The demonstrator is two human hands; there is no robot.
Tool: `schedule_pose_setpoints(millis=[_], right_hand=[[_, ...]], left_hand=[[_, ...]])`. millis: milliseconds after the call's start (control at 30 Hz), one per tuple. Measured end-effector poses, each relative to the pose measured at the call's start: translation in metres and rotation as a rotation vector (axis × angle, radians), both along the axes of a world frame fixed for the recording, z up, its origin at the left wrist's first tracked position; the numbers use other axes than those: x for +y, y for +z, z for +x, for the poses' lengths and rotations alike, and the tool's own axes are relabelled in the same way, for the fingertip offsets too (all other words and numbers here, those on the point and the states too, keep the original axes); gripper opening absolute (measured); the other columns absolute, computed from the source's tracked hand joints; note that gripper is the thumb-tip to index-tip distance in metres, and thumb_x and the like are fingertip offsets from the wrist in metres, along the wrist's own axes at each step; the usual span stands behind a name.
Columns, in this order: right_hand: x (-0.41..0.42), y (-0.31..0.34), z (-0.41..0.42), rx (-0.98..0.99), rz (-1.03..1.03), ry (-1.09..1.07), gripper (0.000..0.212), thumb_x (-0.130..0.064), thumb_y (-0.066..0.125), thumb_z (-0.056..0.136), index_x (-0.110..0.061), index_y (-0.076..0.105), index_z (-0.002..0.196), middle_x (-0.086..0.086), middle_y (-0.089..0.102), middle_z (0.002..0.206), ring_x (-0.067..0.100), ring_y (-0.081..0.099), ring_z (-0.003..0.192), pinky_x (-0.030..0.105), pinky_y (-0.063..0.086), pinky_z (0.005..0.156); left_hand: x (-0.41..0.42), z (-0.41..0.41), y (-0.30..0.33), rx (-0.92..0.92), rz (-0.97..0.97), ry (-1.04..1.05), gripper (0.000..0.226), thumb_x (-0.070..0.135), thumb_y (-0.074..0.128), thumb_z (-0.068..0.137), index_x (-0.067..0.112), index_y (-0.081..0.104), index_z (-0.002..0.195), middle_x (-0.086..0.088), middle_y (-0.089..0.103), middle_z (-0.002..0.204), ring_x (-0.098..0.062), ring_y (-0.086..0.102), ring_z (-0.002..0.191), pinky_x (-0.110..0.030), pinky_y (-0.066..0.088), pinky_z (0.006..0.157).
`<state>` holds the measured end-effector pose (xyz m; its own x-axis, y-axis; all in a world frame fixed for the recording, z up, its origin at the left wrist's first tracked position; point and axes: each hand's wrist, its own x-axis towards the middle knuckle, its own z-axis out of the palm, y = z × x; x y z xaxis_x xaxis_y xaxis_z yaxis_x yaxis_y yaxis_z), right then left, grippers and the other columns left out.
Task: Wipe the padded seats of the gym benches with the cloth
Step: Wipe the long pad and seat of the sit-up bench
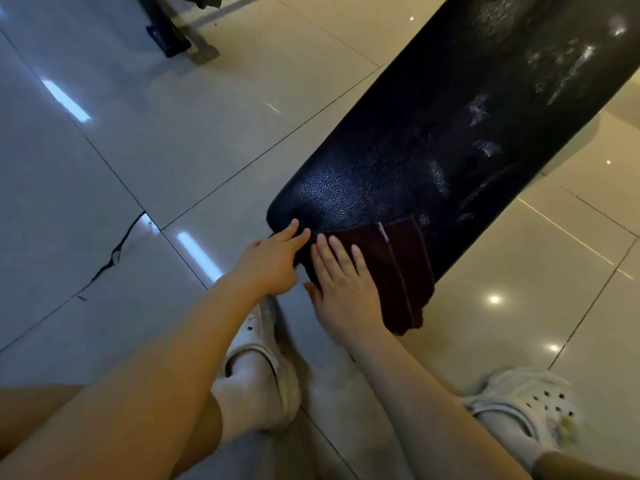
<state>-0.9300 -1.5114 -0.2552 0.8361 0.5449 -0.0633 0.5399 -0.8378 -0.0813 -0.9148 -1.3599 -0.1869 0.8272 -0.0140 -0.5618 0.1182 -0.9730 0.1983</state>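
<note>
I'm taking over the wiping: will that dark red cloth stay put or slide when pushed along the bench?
The cloth looks floppy: it drapes over the bench pad end. It probably bunches unless pressed flat, as the right hand does. The glossy pad likely lets it slide.

— Camera placement?
— One view only, worn on the person's head, looking forward and steeply down.
— Proximity?
— Close. Both forearms enter from the lower edge; the left hand (273,261) and right hand (343,285) sit near centre on the near end of the padded bench seat (450,140).
— Framing limits?
— The seat runs off the upper right corner. Tiled floor (104,150) fills the left; white shoes (266,368) appear below. Wide-angle bending at the edges.
</note>
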Motion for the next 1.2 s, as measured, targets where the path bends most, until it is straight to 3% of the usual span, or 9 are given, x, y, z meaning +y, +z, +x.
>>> schedule_pose_setpoints(millis=[167, 300, 533, 667, 733, 833, 900, 1000, 1200], right_hand=[[-0.059, 0.001, -0.029, -0.050, -0.029, 0.038, 0.063, -0.044, 0.031, 0.095, -0.012, 0.039, 0.148, 0.004, 0.031, 0.157, 0.017, 0.025, 0.145, 0.042, 0.018, 0.116], [-0.067, -0.002, -0.035, -0.079, -0.018, -0.019, 0.062, -0.045, 0.031, 0.096, -0.013, 0.038, 0.148, 0.004, 0.030, 0.156, 0.020, 0.025, 0.144, 0.045, 0.016, 0.117], [-0.017, -0.003, 0.002, -0.061, -0.010, 0.055, 0.062, -0.044, 0.027, 0.095, -0.013, 0.043, 0.146, 0.005, 0.038, 0.154, 0.022, 0.031, 0.144, 0.047, 0.017, 0.116], [-0.019, -0.003, 0.004, -0.049, -0.032, 0.109, 0.060, -0.041, 0.027, 0.095, -0.013, 0.041, 0.147, 0.003, 0.035, 0.156, 0.021, 0.027, 0.145, 0.046, 0.014, 0.117], [-0.040, -0.006, -0.011, -0.077, -0.038, 0.115, 0.060, -0.041, 0.027, 0.096, -0.014, 0.037, 0.149, 0.003, 0.029, 0.158, 0.020, 0.022, 0.146, 0.045, 0.012, 0.118], [-0.066, -0.010, -0.040, -0.097, -0.035, 0.038, 0.059, -0.040, 0.029, 0.098, -0.014, 0.033, 0.151, 0.003, 0.028, 0.159, 0.020, 0.022, 0.146, 0.045, 0.013, 0.119], [-0.068, -0.011, -0.049, -0.090, -0.010, -0.011, 0.055, -0.040, 0.024, 0.102, -0.015, 0.032, 0.150, 0.003, 0.031, 0.157, 0.020, 0.024, 0.145, 0.045, 0.012, 0.119], [-0.060, -0.008, -0.042, -0.095, -0.027, -0.023, 0.055, -0.042, 0.011, 0.105, -0.015, 0.031, 0.149, 0.003, 0.034, 0.155, 0.021, 0.024, 0.145, 0.045, 0.009, 0.120], [-0.010, -0.003, 0.003, -0.129, -0.046, 0.030, 0.058, -0.043, 0.028, 0.099, -0.014, 0.037, 0.149, 0.004, 0.030, 0.158, 0.021, 0.022, 0.147, 0.046, 0.011, 0.119]], left_hand=[[0.006, 0.014, 0.017, 0.134, 0.172, -0.201, 0.079, 0.012, 0.043, 0.094, 0.028, -0.004, 0.155, 0.004, -0.015, 0.161, -0.027, 0.032, 0.141, -0.042, 0.031, 0.112], [0.010, 0.027, 0.023, 0.164, 0.413, -0.479, 0.081, 0.016, 0.045, 0.097, 0.023, -0.012, 0.154, -0.008, -0.016, 0.161, -0.026, 0.011, 0.148, -0.044, 0.026, 0.115], [0.014, 0.032, 0.022, 0.315, 0.432, -0.591, 0.094, 0.016, 0.053, 0.096, 0.022, -0.025, 0.150, -0.012, -0.034, 0.154, -0.028, 0.001, 0.149, -0.034, 0.035, 0.105], [0.011, 0.042, 0.026, 0.358, 0.439, -0.587, 0.086, 0.032, 0.051, 0.098, 0.022, -0.014, 0.153, -0.014, -0.022, 0.159, -0.032, 0.016, 0.146, -0.036, 0.034, 0.108], [0.009, 0.045, 0.024, 0.169, 0.395, -0.584, 0.067, 0.038, 0.048, 0.098, 0.024, 0.016, 0.155, -0.011, 0.016, 0.160, -0.029, 0.038, 0.136, -0.036, 0.041, 0.102], [0.017, 0.050, 0.005, -0.488, 0.114, -0.471, 0.045, 0.038, 0.047, 0.095, 0.018, 0.053, 0.135, -0.006, 0.058, 0.131, -0.028, 0.053, 0.122, -0.038, 0.044, 0.094], [0.025, 0.058, -0.020, -0.745, -0.040, -0.356, 0.046, 0.037, 0.044, 0.094, 0.012, 0.056, 0.131, -0.013, 0.059, 0.130, -0.033, 0.054, 0.122, -0.042, 0.045, 0.094], [0.026, 0.065, -0.062, -0.787, -0.092, -0.358, 0.048, 0.037, 0.035, 0.101, 0.017, 0.042, 0.143, -0.013, 0.043, 0.149, -0.029, 0.038, 0.138, -0.047, 0.033, 0.110], [0.029, 0.067, -0.090, -0.871, -0.190, -0.340, 0.051, 0.034, 0.031, 0.101, 0.016, 0.037, 0.148, -0.012, 0.031, 0.156, -0.025, 0.026, 0.145, -0.047, 0.021, 0.118]])
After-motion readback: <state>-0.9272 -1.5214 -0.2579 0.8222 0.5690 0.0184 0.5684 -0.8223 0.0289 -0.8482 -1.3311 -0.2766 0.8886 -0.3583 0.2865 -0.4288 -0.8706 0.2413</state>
